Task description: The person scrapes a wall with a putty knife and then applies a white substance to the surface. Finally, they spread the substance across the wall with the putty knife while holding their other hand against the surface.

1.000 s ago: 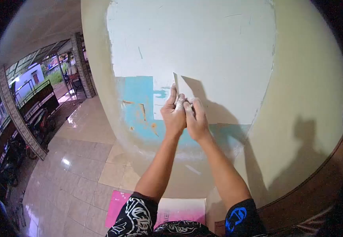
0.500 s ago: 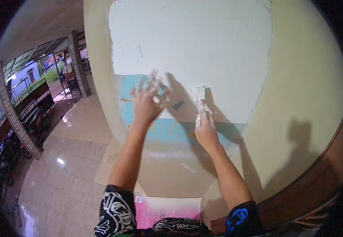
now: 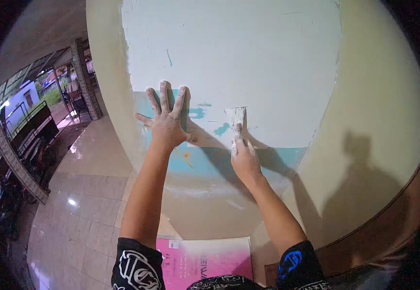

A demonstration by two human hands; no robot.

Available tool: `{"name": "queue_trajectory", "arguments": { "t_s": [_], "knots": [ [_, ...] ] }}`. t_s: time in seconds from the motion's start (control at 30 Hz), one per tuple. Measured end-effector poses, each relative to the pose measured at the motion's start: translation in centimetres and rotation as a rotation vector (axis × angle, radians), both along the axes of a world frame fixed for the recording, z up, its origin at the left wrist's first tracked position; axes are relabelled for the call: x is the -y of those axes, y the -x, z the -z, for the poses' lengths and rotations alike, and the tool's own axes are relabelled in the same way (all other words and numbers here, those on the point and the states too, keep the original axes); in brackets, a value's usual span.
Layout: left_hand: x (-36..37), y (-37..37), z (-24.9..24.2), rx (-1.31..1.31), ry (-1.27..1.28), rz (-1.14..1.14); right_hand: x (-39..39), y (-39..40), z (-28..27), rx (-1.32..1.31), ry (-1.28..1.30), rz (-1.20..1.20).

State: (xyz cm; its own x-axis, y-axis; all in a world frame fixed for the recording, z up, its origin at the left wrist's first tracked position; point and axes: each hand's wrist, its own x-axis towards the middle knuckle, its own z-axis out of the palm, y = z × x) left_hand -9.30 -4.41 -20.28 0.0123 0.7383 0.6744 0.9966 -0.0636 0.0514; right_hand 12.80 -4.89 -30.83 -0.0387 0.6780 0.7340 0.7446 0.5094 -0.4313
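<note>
My right hand point(image 3: 243, 157) grips a putty knife point(image 3: 235, 117) and presses its wide blade flat against the wall point(image 3: 248, 58), at the lower edge of a pale skimmed patch. My left hand point(image 3: 165, 122) rests flat on the wall with its fingers spread, to the left of the blade, over a strip of blue paint point(image 3: 193, 164). Small blue spots still show between the two hands.
A pink and white sheet point(image 3: 201, 263) lies on the floor by my feet. Glossy floor tiles point(image 3: 81, 203) stretch to the left toward a stone-clad pillar point(image 3: 85, 79) and railings. A brown wooden edge point(image 3: 384, 227) runs along the lower right.
My hands, joined on the knife a second ago, have come apart. The left hand swung left and landed flat on the wall. The right hand now holds the blade against the wall alone.
</note>
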Motion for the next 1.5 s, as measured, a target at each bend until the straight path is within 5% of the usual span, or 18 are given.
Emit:
{"name": "queue_trajectory", "arguments": {
  "t_s": [0.2, 0.4, 0.57, 0.77, 0.97, 1.13, 1.37, 1.5],
  "knots": [
    [0.4, -0.4, -0.2, 0.019, 0.017, -0.007, 0.1, 1.4, -5.3, 0.029, -0.125, 0.050],
    [-0.5, 0.0, 0.4, 0.001, 0.003, 0.018, -0.7, 0.6, 0.8, 0.003, -0.163, -0.008],
    [-1.5, 0.5, 1.3, 0.023, -0.090, 0.093, 1.2, 1.4, -7.2, -0.041, -0.037, -0.004],
    [-0.6, -0.1, 0.5, 0.024, -0.013, 0.019, 0.4, 1.5, 0.6, -0.044, -0.019, 0.004],
    [-1.0, 0.2, 0.7, 0.076, -0.034, 0.066, 1.0, 1.9, -7.6, -0.058, 0.057, 0.008],
    [0.2, -0.6, -0.4, 0.058, 0.089, -0.021, -0.6, 2.2, 1.5, 0.056, -0.112, 0.055],
    [-1.1, 0.2, 0.7, 0.041, 0.002, 0.067, 0.7, 2.4, -7.1, 0.072, -0.032, 0.165],
    [-0.4, -0.3, 0.0, 0.052, 0.075, 0.010, -0.9, 2.2, 0.5, 0.113, -0.105, 0.166]
  ]
}}
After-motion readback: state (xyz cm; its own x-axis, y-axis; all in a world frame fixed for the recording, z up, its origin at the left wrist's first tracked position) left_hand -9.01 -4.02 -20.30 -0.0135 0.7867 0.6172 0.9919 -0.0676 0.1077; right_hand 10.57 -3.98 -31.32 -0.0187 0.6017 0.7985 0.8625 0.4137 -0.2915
